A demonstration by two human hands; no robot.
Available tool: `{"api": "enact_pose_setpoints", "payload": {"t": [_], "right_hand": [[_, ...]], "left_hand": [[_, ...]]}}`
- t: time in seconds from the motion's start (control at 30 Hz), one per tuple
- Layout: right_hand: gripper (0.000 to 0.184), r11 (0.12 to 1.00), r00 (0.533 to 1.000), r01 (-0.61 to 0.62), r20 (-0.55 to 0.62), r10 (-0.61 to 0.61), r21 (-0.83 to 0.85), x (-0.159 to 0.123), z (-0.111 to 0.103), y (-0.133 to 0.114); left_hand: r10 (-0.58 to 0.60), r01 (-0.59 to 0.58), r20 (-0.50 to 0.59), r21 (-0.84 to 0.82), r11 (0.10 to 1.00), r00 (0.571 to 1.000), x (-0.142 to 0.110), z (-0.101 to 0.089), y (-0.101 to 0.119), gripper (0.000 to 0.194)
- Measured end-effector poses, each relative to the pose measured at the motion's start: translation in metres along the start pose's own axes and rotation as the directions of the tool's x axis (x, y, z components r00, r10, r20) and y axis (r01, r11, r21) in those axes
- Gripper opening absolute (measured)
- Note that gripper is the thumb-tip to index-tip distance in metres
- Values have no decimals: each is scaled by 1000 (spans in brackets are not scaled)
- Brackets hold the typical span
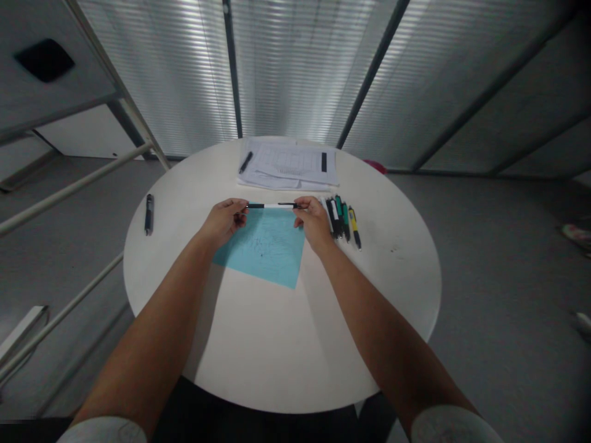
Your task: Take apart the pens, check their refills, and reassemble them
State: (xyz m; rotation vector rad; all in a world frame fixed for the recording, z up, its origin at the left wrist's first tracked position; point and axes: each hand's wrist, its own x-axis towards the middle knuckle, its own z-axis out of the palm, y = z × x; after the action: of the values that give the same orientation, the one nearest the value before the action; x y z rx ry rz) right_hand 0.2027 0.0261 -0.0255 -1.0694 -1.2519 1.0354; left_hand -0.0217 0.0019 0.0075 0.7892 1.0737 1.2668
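Left hand (224, 221): over the far part of the blue sheet (263, 249), holding the left end of the black-and-white pen (272, 205).
Right hand (314, 224): level with the left hand, holding the pen's right end, just beside a row of pens (339, 218).
Fingers (241, 209): on both hands, curled and pinching the pen from either end; none are spread.
Pen: held level between the hands, across the far edge of the sheet; whether it touches the sheet, I cannot tell.
Blue sheet: flat on the bench (369, 295), turned at a slant, with faint dark marks.
Row of pens: lying side by side, tips toward the person, the nearest to the bench edge a yellow pen (354, 226).
Papers (289, 166): a white printed stack near the far rim, a black pen (245, 162) on its left part.
Dark pen (148, 214): alone near the left rim, well apart from the left hand.
Bench: round, white, with some scuffs right of the hands.
Beyond: a red object (376, 166) behind the far rim, on the grey floor (498, 258).
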Motion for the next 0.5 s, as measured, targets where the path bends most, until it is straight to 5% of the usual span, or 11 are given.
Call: {"api": "enact_pose_setpoints", "payload": {"t": [0.23,0.5], "right_hand": [[12,999,998,-54,32,54,1,1,1,-3],[30,1000,1000,-4,27,5,-26,0,1,-2]], "left_hand": [[-7,6,-1,-17,1000,1000,-1,0,1,7],[-13,13,-8,-7,1000,1000,0,0,1,10]]}}
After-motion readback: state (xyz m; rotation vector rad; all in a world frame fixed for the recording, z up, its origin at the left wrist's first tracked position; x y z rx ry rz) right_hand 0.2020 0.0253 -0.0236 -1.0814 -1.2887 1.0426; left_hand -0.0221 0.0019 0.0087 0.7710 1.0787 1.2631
